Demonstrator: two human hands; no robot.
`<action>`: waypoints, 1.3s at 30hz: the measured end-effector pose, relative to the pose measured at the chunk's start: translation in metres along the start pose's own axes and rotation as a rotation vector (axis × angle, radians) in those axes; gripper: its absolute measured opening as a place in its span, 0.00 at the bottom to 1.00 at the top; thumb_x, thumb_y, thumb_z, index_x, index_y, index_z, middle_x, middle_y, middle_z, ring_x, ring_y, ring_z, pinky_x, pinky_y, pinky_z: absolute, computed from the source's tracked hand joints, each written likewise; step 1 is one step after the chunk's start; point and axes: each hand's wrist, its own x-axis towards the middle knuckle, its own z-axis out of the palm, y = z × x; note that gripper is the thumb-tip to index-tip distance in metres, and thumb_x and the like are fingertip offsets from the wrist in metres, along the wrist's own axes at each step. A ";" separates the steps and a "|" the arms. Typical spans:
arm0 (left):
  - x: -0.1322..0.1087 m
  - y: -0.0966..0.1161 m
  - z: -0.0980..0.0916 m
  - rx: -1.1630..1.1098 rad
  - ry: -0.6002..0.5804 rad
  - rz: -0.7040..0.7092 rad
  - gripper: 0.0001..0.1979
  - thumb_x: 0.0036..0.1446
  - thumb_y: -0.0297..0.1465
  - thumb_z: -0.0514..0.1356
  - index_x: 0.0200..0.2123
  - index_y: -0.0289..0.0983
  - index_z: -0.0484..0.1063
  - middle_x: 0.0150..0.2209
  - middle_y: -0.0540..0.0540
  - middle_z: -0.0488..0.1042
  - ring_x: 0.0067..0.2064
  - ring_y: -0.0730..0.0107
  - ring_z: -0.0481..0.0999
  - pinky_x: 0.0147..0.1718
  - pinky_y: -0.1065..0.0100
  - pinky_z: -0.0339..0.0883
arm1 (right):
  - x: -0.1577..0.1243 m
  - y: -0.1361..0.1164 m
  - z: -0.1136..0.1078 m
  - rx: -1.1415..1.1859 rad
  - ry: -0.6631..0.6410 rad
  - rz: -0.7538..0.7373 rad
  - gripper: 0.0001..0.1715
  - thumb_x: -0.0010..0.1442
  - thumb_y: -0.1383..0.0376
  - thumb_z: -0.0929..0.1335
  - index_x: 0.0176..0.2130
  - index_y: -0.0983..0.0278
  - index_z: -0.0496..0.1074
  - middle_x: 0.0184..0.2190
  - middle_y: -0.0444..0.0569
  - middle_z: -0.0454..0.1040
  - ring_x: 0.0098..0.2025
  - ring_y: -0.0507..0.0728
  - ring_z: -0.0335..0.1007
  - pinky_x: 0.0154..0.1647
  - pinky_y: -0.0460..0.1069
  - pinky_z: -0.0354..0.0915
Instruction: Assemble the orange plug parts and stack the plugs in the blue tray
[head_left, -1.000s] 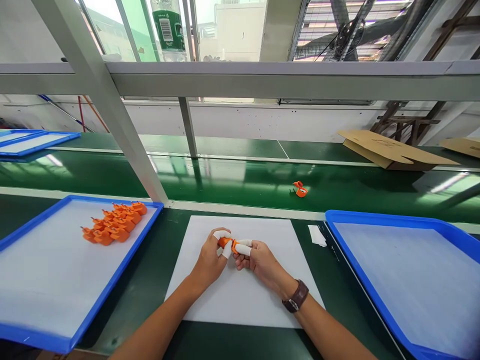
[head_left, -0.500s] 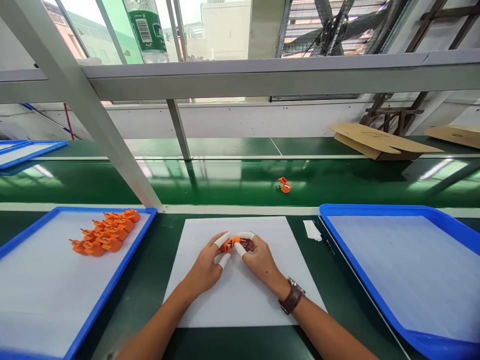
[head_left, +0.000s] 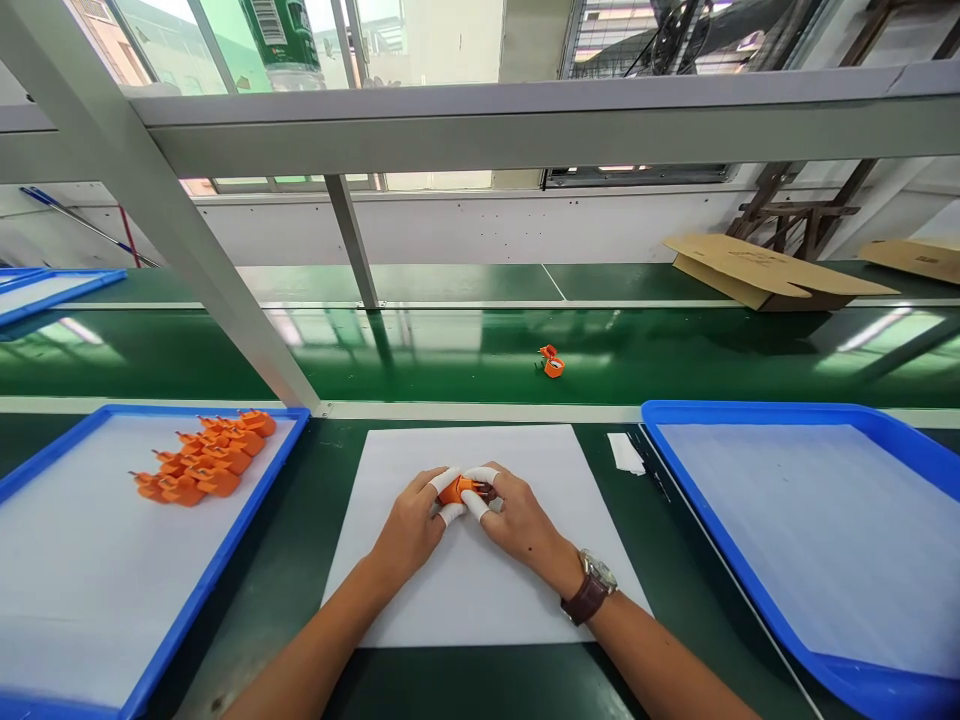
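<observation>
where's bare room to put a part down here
The right tray lies bare. The left tray is free in its near half; orange parts crowd its far corner. The white mat is free nearer than the hands, both on one part.

Both hands, left hand (head_left: 411, 522) and right hand (head_left: 519, 522), pinch an orange part (head_left: 455, 490) over a white mat (head_left: 480, 590).

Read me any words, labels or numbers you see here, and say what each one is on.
Nothing can be quoted.
Green-labelled clear plastic bottle above the grey frame: a barcode shows, digits too small to read.
Flattened brown cardboard box: faint marks, blurred.
Small orange plastic part between both hands: no text visible.
</observation>
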 end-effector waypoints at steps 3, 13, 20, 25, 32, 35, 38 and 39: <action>0.000 0.000 0.001 -0.003 0.005 0.011 0.22 0.63 0.28 0.61 0.59 0.46 0.65 0.53 0.45 0.73 0.54 0.59 0.75 0.51 0.54 0.74 | 0.001 -0.001 -0.001 -0.006 -0.026 0.044 0.14 0.63 0.70 0.65 0.47 0.57 0.73 0.40 0.46 0.73 0.35 0.55 0.69 0.35 0.51 0.67; 0.004 0.005 -0.006 -0.024 -0.062 -0.068 0.24 0.62 0.24 0.59 0.58 0.48 0.63 0.54 0.47 0.71 0.51 0.64 0.75 0.49 0.60 0.73 | 0.004 0.014 0.008 0.264 0.064 0.283 0.09 0.56 0.68 0.69 0.40 0.62 0.71 0.38 0.49 0.76 0.38 0.58 0.75 0.39 0.52 0.72; 0.003 0.009 -0.011 0.067 -0.070 0.040 0.17 0.66 0.24 0.53 0.55 0.46 0.66 0.51 0.45 0.70 0.44 0.67 0.76 0.40 0.65 0.73 | 0.006 0.012 0.008 0.454 0.067 0.375 0.07 0.57 0.66 0.70 0.39 0.63 0.71 0.34 0.48 0.77 0.30 0.55 0.72 0.29 0.50 0.69; -0.001 0.002 -0.007 -0.011 -0.058 -0.109 0.25 0.63 0.29 0.60 0.61 0.48 0.61 0.52 0.47 0.73 0.45 0.65 0.77 0.44 0.61 0.76 | 0.005 0.010 0.007 0.325 0.095 0.268 0.08 0.57 0.65 0.70 0.40 0.62 0.73 0.38 0.50 0.77 0.38 0.58 0.75 0.39 0.52 0.72; 0.001 0.003 -0.008 -0.096 -0.095 -0.062 0.20 0.63 0.32 0.61 0.58 0.47 0.65 0.52 0.45 0.74 0.51 0.61 0.75 0.49 0.56 0.74 | 0.003 0.005 0.001 0.129 0.046 0.082 0.10 0.60 0.67 0.67 0.43 0.60 0.73 0.39 0.49 0.75 0.37 0.58 0.71 0.38 0.53 0.70; 0.002 0.005 -0.008 -0.095 -0.095 -0.054 0.20 0.63 0.32 0.61 0.57 0.47 0.65 0.52 0.45 0.74 0.51 0.60 0.75 0.49 0.56 0.74 | 0.002 0.003 0.000 0.087 0.023 0.070 0.10 0.61 0.67 0.67 0.44 0.60 0.72 0.39 0.49 0.74 0.36 0.57 0.71 0.36 0.52 0.69; 0.002 0.005 -0.007 -0.083 -0.087 -0.040 0.20 0.63 0.31 0.61 0.57 0.47 0.66 0.51 0.45 0.74 0.50 0.61 0.76 0.48 0.57 0.75 | 0.002 0.001 -0.002 0.053 -0.012 0.090 0.08 0.61 0.67 0.67 0.42 0.59 0.72 0.37 0.48 0.73 0.33 0.56 0.69 0.33 0.51 0.67; 0.002 0.005 -0.006 -0.077 -0.087 -0.040 0.20 0.62 0.30 0.62 0.56 0.47 0.66 0.50 0.45 0.74 0.50 0.61 0.76 0.47 0.58 0.75 | 0.002 0.000 -0.003 0.047 -0.028 0.086 0.07 0.61 0.67 0.67 0.42 0.59 0.72 0.37 0.47 0.73 0.32 0.56 0.68 0.32 0.51 0.67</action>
